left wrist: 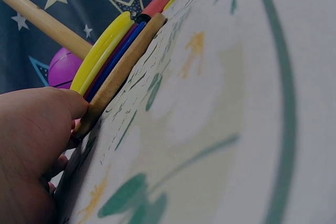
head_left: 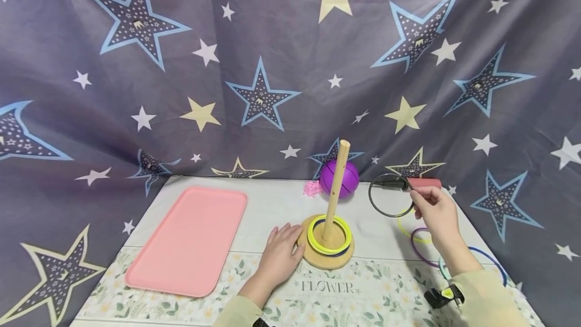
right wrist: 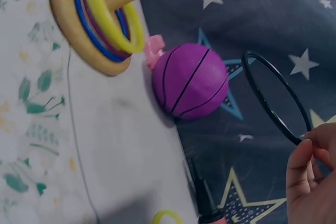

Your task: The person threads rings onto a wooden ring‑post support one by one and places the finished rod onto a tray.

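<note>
My right sleeve [head_left: 490, 301], lower right, leads to my right hand [head_left: 439, 213] pinching the black ring [right wrist: 266, 106] right of centre, my relaxed left hand [head_left: 282, 252] touches the wooden base [head_left: 320, 262], and I judge ring-stacking under way, next requiring alignment over the peg [head_left: 337, 185].

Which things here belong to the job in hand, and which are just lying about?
Likely part of the job:
black ring, pinched by the right hand
post and base, left hand at the base's edge
stacked rings, around the post
loose rings, to the right

Apparently just lying about:
tray
ball
pink toy
red-handled tool
</note>
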{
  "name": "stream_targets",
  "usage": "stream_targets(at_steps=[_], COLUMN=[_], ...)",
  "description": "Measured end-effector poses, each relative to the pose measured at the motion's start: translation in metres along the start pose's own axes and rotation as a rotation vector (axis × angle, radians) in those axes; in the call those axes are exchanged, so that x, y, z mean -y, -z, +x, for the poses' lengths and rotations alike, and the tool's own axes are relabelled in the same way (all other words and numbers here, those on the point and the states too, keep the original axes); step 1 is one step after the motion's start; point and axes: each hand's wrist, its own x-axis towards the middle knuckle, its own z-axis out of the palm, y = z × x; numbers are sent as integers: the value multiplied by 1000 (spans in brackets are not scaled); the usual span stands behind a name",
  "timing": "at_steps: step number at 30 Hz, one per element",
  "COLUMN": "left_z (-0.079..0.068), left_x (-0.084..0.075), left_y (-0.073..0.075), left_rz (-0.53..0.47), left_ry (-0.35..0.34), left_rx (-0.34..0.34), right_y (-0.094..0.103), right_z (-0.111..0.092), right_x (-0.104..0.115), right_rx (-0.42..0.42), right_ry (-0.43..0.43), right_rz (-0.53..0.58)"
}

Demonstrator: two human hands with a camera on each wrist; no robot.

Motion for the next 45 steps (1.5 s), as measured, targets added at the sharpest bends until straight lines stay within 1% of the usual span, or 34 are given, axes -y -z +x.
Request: stream_targets(at_steps=[3,7,10,19,30,37,40,45], left_z=[0,0,0,0,2,2,1,1], left_x=[0,0,1,4,2,2,3,2], left_y=[0,-1,-1,-2,-1,1,1,-1], left_rz=[-1,-5,-3,2,-12,-23,-18,-17], left_ry=[3,5,2,-3,2,19,18,8], left_rx=[2,1,-4,-15,-10,20,16,5], right_y=[0,-2,-4,-6,-8,-10,-11,-15], right_z=[-1,-1,-2,-7,-13,-18,-21,-23], right_x=[8,16,23,52,78,91,99,113], right_rx=[11,29,40,61,101,126,140,166], right_ry=[2,15,32,36,53,68,81,89], right_rz=[44,143,194,310,411,465,487,492])
